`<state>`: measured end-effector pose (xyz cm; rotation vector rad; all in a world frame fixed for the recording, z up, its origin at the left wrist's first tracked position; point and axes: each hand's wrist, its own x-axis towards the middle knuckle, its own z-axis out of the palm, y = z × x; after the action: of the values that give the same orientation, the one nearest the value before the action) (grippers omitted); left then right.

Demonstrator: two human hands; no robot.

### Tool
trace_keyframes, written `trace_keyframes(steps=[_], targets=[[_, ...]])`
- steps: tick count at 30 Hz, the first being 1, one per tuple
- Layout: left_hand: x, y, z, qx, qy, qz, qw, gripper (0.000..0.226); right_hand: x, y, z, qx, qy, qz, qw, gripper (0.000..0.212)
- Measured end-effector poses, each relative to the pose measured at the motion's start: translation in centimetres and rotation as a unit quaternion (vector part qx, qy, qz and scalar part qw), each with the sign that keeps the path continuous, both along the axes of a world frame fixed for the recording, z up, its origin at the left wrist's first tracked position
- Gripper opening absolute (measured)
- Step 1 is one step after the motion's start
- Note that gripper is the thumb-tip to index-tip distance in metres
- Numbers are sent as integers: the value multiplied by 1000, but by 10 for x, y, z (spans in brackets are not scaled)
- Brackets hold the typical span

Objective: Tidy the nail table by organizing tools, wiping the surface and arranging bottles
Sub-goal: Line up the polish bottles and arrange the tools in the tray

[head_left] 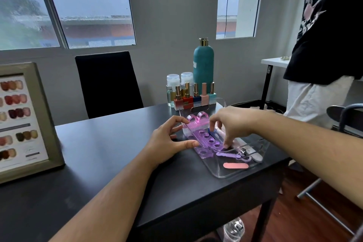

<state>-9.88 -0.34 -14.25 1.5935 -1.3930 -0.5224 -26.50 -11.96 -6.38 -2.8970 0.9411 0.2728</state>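
A clear tray sits at the black table's right end. In it lie purple toe separators, pink nail brushes, a pink nail file, a purple tool, metal nippers and a white file. My left hand rests against the tray's left wall with fingers spread and thumb on the wall. My right hand reaches down into the tray, fingertips among the tools beside a blue-tipped tool; whether it grips one is hidden. Behind the tray stand nail polish bottles, two clear bottles and a teal pump bottle.
A framed nail colour chart stands at the table's left. A black chair is behind the table. A person in a black shirt stands at the right by a white table and a stool. A plastic bottle lies under the table.
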Motion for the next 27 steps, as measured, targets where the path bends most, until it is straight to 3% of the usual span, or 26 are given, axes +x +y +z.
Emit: trace_keyframes(steps=[6, 12, 15, 22, 27], targets=[[1, -2, 0, 5, 0, -2, 1000, 63, -10, -8, 4, 34, 17, -50, 998, 52], [2, -1, -1, 0, 6, -5, 1000, 64, -14, 2, 7, -40, 10, -15, 999, 30], [2, -1, -1, 0, 9, -6, 1000, 64, -20, 9, 15, -17, 45, 16, 999, 16], [1, -2, -2, -2, 10, -9, 1000, 64, -15, 20, 10, -25, 140, 63, 988, 31], [2, -3, -3, -6, 9, -11, 1000, 64, -12, 17, 7, 8, 148, 87, 985, 18]])
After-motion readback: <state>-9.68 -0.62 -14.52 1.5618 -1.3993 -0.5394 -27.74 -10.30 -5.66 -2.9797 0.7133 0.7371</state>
